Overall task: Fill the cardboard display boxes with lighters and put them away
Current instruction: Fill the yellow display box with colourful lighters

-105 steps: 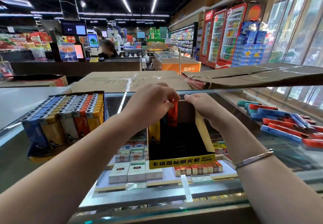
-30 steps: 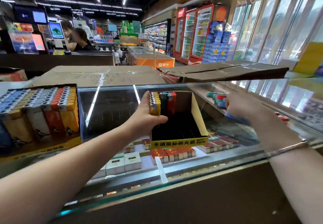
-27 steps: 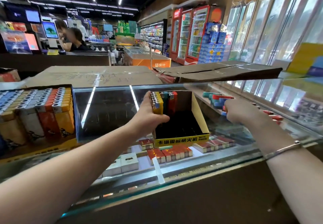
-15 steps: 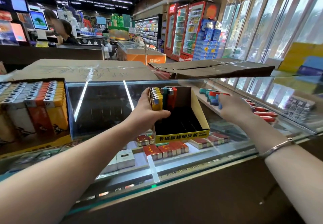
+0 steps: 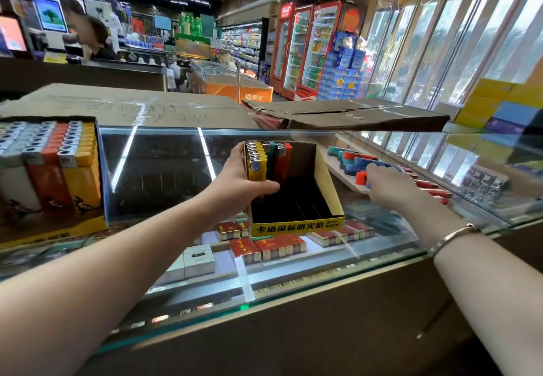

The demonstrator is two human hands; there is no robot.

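A cardboard display box (image 5: 327,199) with a yellow front strip stands on the glass counter, mostly unfilled. Yellow, green and red lighters (image 5: 266,159) stand in its back left corner. My left hand (image 5: 244,180) grips the box's left wall, fingers curled inside under the lighters. To the right, loose lighters (image 5: 355,159) in blue, red and teal lie on the glass. My right hand (image 5: 388,183) rests on that pile with fingers closed around a blue lighter (image 5: 382,166). A full display box (image 5: 48,167) of lighters stands at the far left.
Flattened brown cartons (image 5: 346,112) lie along the counter's far side. Cigarette packs (image 5: 264,246) sit under the glass counter (image 5: 164,170). Stacked yellow and blue boxes (image 5: 493,105) stand at the far right. A person (image 5: 94,37) is behind the distant checkout counter.
My right hand left the box, reached right to the loose lighters and closed on a blue one. My left hand moved from the box's top edge to grip its left wall.
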